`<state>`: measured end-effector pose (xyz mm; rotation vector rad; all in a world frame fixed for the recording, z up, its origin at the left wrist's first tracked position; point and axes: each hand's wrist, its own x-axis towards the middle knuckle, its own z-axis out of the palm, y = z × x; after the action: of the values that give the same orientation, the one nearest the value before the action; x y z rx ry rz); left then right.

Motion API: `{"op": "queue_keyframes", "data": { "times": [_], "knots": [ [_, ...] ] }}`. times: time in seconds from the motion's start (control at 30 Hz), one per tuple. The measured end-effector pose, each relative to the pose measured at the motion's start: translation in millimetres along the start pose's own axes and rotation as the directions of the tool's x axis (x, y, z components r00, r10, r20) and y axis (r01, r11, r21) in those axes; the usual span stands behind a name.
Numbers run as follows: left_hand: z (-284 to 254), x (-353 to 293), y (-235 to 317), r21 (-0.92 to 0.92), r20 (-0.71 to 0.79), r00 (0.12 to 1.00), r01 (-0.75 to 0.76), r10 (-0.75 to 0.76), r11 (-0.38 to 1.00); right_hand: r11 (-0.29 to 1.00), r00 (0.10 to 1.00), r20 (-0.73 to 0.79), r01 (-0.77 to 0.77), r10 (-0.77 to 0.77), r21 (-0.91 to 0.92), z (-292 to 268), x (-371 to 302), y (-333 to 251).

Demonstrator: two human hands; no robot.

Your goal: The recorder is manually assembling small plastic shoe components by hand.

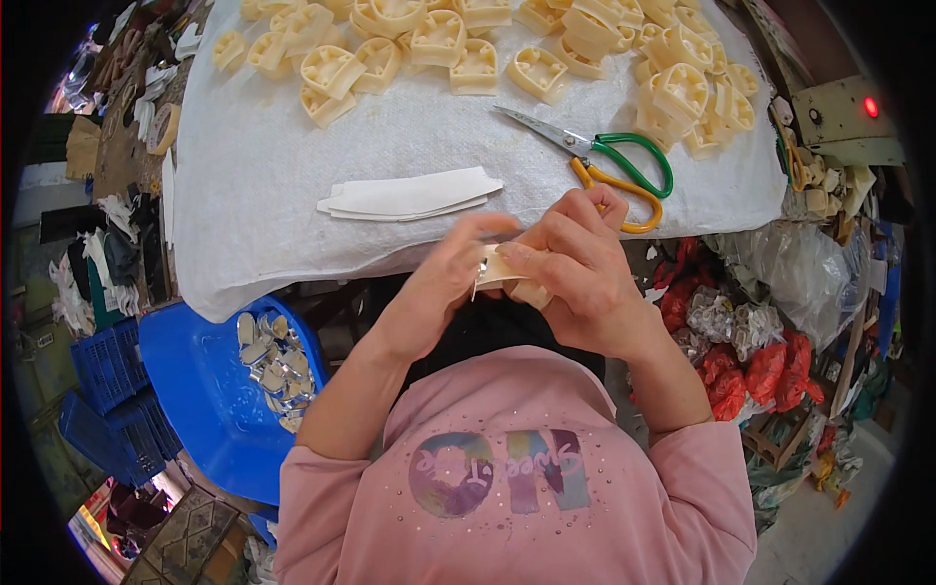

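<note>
In front of my chest, my right hand (pixel 580 268) is closed round a cream-coloured plastic piece (pixel 502 263), thumb on top and fingers curled over. A small shiny bit shows at the piece's left end. Beside that end is my left hand (pixel 447 278), its fingers smeared by motion, so whether they grip the piece cannot be made out. On the white cloth ahead lies a small stack of white curved strips (pixel 414 195). Scissors (pixel 585 151) with one green and one orange handle lie just beyond my right hand, blades pointing far left.
Many cream moulded pieces (pixel 439 39) are heaped along the far side of the cloth-covered table (pixel 263 175). At left, a blue basin (pixel 185 390) holds several silver-and-cream pieces (pixel 278 366). Red and clear plastic bags (pixel 780 375) crowd the right side. Blue crates (pixel 107 370) stand far left.
</note>
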<state>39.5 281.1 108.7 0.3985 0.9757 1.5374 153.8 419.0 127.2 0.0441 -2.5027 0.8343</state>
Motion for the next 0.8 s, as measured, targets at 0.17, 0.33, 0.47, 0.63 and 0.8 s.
{"op": "queue_keyframes", "data": {
  "times": [0.17,0.33,0.47,0.63,0.8],
  "knots": [
    [-14,-17,-13,0.350,-0.181,0.827,-0.452,0.532,0.821,1.000,0.999,-0.030,-0.026,0.025,-0.018,-5,-1,2],
    [0,-14,-21,0.370,-0.227,0.769,-0.500,0.598,0.783,0.999,0.999,-0.017,-0.041,0.042,0.020,-2,-1,-2],
    [0,-11,-16,0.530,-0.108,0.714,-0.547,0.692,0.648,0.997,0.999,0.039,-0.023,0.020,0.073,-2,-3,-2],
    [6,-15,-6,0.723,-0.032,0.722,-0.461,0.691,0.515,0.992,0.994,0.097,-0.065,0.054,0.112,-6,-7,-4],
    [8,-7,2,0.862,0.237,0.621,-0.489,0.747,0.133,0.994,0.986,0.154,-0.079,0.066,0.081,-7,-8,-5]
  ]
}}
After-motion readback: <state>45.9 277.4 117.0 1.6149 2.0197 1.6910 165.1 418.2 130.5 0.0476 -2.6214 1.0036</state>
